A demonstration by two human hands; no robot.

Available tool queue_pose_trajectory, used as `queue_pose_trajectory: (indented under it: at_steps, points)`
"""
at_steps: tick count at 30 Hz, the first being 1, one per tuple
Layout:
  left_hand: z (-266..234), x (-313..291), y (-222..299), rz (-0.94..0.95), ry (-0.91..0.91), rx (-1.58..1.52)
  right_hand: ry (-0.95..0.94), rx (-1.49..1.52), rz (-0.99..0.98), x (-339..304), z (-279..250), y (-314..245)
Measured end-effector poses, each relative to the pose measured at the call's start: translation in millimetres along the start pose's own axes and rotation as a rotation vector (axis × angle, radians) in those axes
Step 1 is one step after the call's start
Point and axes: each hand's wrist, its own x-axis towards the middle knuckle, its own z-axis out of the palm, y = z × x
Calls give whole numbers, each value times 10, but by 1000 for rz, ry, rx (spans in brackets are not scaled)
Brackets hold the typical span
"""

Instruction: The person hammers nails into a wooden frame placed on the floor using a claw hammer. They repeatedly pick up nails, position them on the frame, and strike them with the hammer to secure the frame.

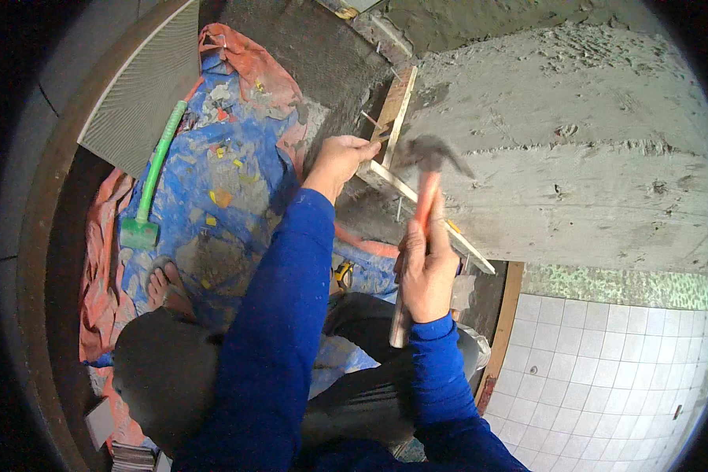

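Observation:
My right hand (pixel 430 275) is wrapped round the handle of a claw hammer (pixel 427 197), whose dark head is smeared by motion just right of the wooden strips. With thumb and forefinger pressed together, my left hand (pixel 338 164) is at the joint where a long thin wooden strip (pixel 401 187) meets a shorter wooden board (pixel 396 102). What its fingertips pinch is too small to make out. A nail (pixel 371 119) juts out beside the shorter board, and another nail (pixel 399 209) sticks out from the long strip. Both pieces lie along the edge of the grey cement surface (pixel 551 149).
At left a green mallet (pixel 156 169) lies on a blue and orange tarp (pixel 236 189) strewn with debris, beside a large ridged-back tile (pixel 145 90). A yellow and black tape measure (pixel 343 274) is near my knee. White wall tiles (pixel 598 362) are at lower right.

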Motion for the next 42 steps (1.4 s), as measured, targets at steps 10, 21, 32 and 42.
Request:
queue_pose_trajectory:
  at_steps: [10, 21, 32, 42]
  points:
    - [-8, 32, -31, -18, -8, -14, -112, -143, -34, 97, 73, 44]
    - [-9, 4, -16, -13, 13, 49, -16, -224, -235, 101, 110, 122]
    - [464, -568, -81, 196, 332, -191, 142, 218, -2, -62, -179, -48]
    - [737, -561, -295, 459, 698, 113, -196, -66, -185, 380, -812, -904]
